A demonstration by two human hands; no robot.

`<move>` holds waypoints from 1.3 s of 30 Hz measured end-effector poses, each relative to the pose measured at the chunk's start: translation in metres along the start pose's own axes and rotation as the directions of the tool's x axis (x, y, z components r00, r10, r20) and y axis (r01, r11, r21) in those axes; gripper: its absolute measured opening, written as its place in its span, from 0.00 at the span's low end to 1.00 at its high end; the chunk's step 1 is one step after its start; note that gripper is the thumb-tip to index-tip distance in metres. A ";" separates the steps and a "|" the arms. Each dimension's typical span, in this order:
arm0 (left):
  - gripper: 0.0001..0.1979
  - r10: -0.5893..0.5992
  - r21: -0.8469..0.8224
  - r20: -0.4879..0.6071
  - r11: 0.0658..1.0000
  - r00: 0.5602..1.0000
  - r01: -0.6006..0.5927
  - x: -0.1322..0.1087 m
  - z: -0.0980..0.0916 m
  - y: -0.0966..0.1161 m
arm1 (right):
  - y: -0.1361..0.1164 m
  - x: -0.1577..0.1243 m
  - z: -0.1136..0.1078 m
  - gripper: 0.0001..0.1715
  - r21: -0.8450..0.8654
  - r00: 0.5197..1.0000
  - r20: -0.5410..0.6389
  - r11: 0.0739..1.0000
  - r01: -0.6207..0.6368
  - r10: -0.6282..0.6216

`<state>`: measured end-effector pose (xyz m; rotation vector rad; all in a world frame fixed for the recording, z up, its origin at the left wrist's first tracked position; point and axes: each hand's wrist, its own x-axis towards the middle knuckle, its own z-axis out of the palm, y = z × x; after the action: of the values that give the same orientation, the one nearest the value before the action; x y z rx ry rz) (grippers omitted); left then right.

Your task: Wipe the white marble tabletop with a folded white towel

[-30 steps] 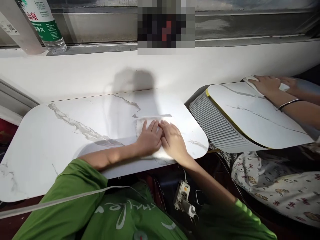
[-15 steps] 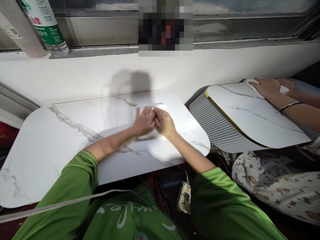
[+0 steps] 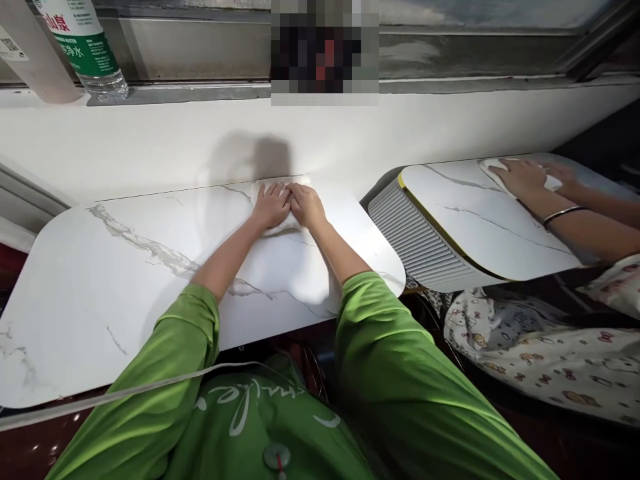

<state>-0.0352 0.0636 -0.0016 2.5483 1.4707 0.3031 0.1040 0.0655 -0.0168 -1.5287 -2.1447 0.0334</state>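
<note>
A folded white cloth point(image 3: 285, 227) lies near the back edge of a white, marble-patterned tabletop point(image 3: 135, 300). My left hand point(image 3: 273, 205) rests flat on the cloth, its fingers stretched out and slightly apart. Beside it my right hand point(image 3: 307, 205) presses on the cloth too, with outstretched fingers pointing up and left and touching my left hand's fingertips. Both palms face down. Most of the cloth's middle is hidden under my hands.
A second table point(image 3: 480, 207) with a ribbed side stands at the right. There a person's hand point(image 3: 525, 177) rests on a white cloth point(image 3: 495, 167). Two bottles, one with a green label point(image 3: 95, 55), stand on the sill at the upper left. A pale cable point(image 3: 165, 383) crosses my lap.
Both my hands have slid forward with the cloth to the table's back edge, and my arms are straighter. The view has shifted slightly. The power strip near my lap is no longer visible.
</note>
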 end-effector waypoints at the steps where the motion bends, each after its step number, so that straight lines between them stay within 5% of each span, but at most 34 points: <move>1: 0.27 -0.003 0.000 0.006 1.000 1.000 0.003 -0.009 -0.001 0.002 | -0.005 -0.008 -0.001 0.27 0.004 1.000 0.011 1.000 0.012 -0.012; 5: 0.28 0.051 0.013 0.021 0.999 0.999 -0.051 -0.066 -0.004 0.012 | -0.039 -0.060 -0.007 0.29 -0.003 0.999 0.022 1.000 0.025 -0.025; 11: 0.28 0.181 0.064 0.016 0.981 0.983 -0.181 -0.183 -0.010 0.034 | -0.107 -0.162 -0.027 0.34 -0.004 0.994 0.064 0.996 0.084 -0.084; 16: 0.29 0.147 0.067 0.072 0.986 0.987 -0.152 -0.236 -0.019 0.041 | -0.134 -0.189 -0.039 0.34 0.005 0.970 0.119 0.977 0.211 -0.210; 20: 0.29 0.049 0.025 0.127 0.998 0.991 -0.053 -0.212 -0.022 0.024 | -0.128 -0.159 -0.025 0.32 0.053 0.960 0.113 0.966 0.252 -0.256; 26: 0.27 -0.056 0.057 0.032 0.997 0.998 0.054 -0.108 -0.021 -0.040 | -0.108 -0.051 0.019 0.28 0.107 0.996 0.043 0.992 0.073 -0.078; 30: 0.25 -0.086 0.048 -0.030 0.995 0.996 0.087 -0.062 -0.027 -0.074 | -0.100 0.011 0.041 0.27 0.123 0.998 0.052 0.992 0.014 -0.021; 34: 0.25 -0.101 0.043 -0.041 0.994 0.994 0.102 -0.051 -0.030 -0.083 | -0.096 0.027 0.048 0.28 0.108 0.998 0.055 0.994 -0.001 -0.005; 39: 0.25 -0.050 0.070 -0.038 0.996 0.998 0.052 -0.086 -0.028 -0.071 | -0.105 -0.014 0.039 0.30 0.104 0.997 0.038 0.993 0.063 -0.067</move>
<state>-0.1433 0.0257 0.0000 2.5682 1.5845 0.2961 -0.0009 0.0249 -0.0243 -1.4104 -2.1887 0.1518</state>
